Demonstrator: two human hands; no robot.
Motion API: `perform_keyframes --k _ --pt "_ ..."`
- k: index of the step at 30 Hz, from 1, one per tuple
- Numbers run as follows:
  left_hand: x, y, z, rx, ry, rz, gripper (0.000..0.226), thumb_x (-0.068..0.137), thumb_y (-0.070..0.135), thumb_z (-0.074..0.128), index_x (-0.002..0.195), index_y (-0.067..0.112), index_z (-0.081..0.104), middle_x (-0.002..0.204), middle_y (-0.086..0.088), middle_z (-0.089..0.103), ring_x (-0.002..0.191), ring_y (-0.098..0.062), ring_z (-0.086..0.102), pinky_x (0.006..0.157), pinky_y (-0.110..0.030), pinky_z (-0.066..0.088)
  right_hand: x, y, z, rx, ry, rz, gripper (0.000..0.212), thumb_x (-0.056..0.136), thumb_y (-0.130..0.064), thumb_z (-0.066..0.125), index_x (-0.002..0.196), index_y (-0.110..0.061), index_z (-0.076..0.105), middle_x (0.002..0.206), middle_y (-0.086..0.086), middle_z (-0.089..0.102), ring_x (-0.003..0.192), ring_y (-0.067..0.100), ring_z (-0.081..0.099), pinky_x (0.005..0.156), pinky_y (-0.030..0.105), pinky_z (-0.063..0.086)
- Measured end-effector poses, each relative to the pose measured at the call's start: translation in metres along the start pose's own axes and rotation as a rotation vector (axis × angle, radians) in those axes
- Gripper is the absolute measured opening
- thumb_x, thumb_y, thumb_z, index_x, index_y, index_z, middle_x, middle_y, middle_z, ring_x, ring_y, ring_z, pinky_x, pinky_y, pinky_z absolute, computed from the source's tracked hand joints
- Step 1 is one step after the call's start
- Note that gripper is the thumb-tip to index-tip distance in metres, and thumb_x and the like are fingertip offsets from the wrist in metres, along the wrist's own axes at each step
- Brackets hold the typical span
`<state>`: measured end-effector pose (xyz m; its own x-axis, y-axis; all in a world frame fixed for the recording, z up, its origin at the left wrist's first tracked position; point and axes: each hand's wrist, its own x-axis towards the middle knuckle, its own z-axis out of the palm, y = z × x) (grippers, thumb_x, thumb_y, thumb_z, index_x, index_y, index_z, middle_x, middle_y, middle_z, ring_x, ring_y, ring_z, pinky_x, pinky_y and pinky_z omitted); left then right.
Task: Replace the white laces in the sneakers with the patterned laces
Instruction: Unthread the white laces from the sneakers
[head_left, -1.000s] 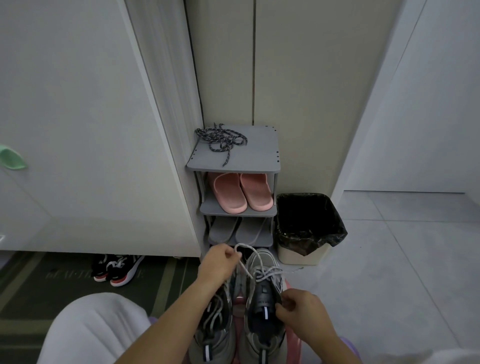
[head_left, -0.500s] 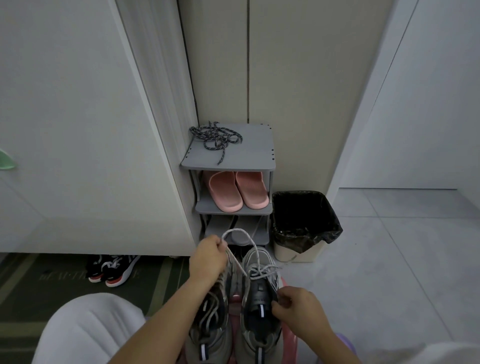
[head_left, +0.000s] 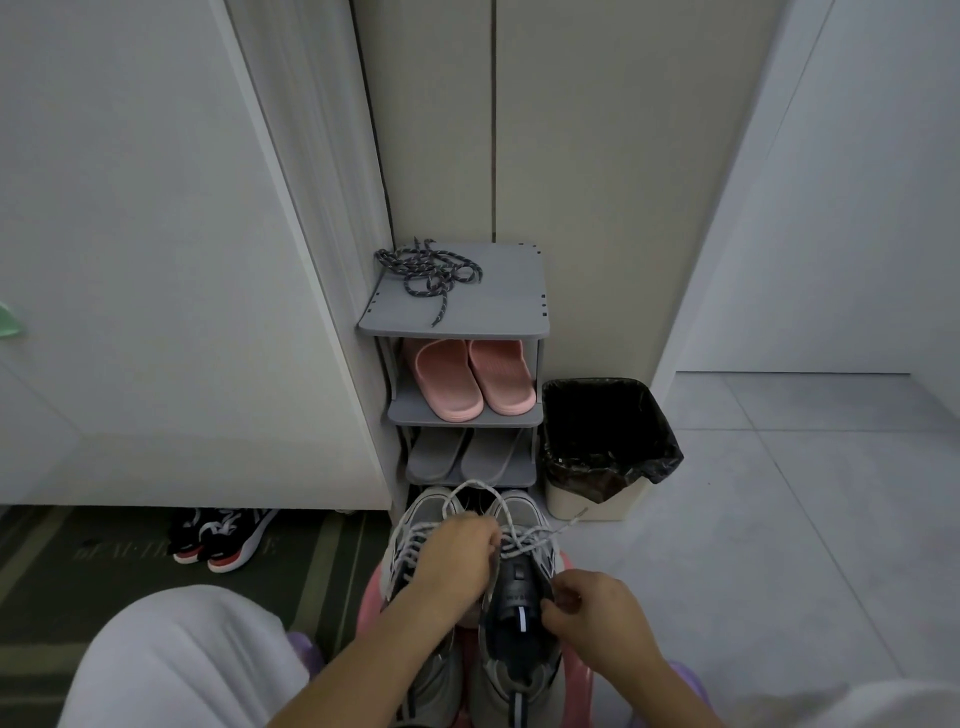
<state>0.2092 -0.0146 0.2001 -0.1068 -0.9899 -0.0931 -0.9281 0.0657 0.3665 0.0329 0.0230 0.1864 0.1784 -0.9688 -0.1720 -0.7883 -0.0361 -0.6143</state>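
Grey rack (head_left: 498, 306): dark patterned laces (head_left: 426, 270) tangled on the top shelf, pink slippers (head_left: 472, 376) below, grey slippers (head_left: 467, 454) under those. The bin (head_left: 587, 506) beside it is black-lined, contents too dark to tell. Grey-white sneakers (head_left: 519, 639) sit before the rack, white laces (head_left: 524, 540) loose and looping up; left hand (head_left: 457, 551) and right hand (head_left: 592, 608) each pinch a strand.

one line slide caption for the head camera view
Left hand grips the white lace of a sneaker the right hand pinches; patterned laces lie on the shoe rack.
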Motion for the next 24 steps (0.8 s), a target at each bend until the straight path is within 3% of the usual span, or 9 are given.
perform_keyframes --k 3,7,12,16,19,24 --pt "0.012 -0.018 -0.02 0.075 0.073 -0.01 0.018 0.09 0.006 0.048 0.096 0.015 0.062 0.101 -0.004 0.061 0.095 -0.021 0.057 0.077 -0.029 0.042 0.001 0.004 0.001 0.067 0.008 0.016 0.04 0.075 -0.027 0.062 0.052 -0.018 0.031 0.052 -0.011 0.046 0.049 0.015 0.032 0.048 0.023 0.021" --pt "0.022 -0.051 -0.048 0.065 0.171 -0.116 0.017 0.089 0.003 0.049 0.092 0.013 0.062 0.098 -0.006 0.063 0.088 -0.02 0.055 0.068 -0.025 0.035 0.002 0.006 0.003 0.087 0.016 0.025 0.039 0.074 -0.027 0.063 0.051 -0.018 0.032 0.053 -0.01 0.045 0.05 0.014 0.032 0.049 0.024 0.022" --pt "0.015 -0.043 -0.04 -0.014 0.004 -0.042 0.016 0.09 0.012 0.053 0.1 0.016 0.066 0.104 -0.001 0.065 0.095 -0.017 0.061 0.083 -0.029 0.049 0.002 0.004 0.002 0.072 0.0 0.021 0.031 0.072 -0.029 0.064 0.049 -0.03 0.043 0.055 -0.014 0.047 0.051 0.014 0.036 0.048 0.024 0.021" --pt "0.009 -0.019 -0.016 -0.047 -0.117 0.07 0.019 0.09 0.022 0.057 0.106 0.021 0.065 0.109 0.003 0.066 0.1 -0.015 0.061 0.088 -0.028 0.048 0.002 0.003 0.002 0.056 0.009 0.026 0.039 0.073 -0.028 0.064 0.047 -0.022 0.036 0.054 -0.016 0.048 0.049 0.015 0.033 0.048 0.024 0.022" --pt "0.005 -0.008 -0.004 0.035 -0.107 0.116 0.018 0.092 0.018 0.052 0.106 0.017 0.063 0.111 -0.002 0.062 0.103 -0.019 0.058 0.088 -0.03 0.044 0.003 0.003 0.002 0.045 0.004 0.031 0.04 0.075 -0.03 0.064 0.05 -0.021 0.033 0.054 -0.02 0.05 0.049 0.013 0.035 0.048 0.022 0.022" --pt "0.012 -0.023 -0.015 0.103 -0.069 0.075 0.017 0.085 0.007 0.05 0.092 0.018 0.061 0.099 -0.003 0.058 0.096 -0.022 0.057 0.082 -0.035 0.047 0.002 0.003 0.002 0.044 0.011 0.033 0.04 0.075 -0.03 0.063 0.051 -0.021 0.032 0.05 -0.004 0.044 0.05 0.014 0.034 0.048 0.022 0.023"
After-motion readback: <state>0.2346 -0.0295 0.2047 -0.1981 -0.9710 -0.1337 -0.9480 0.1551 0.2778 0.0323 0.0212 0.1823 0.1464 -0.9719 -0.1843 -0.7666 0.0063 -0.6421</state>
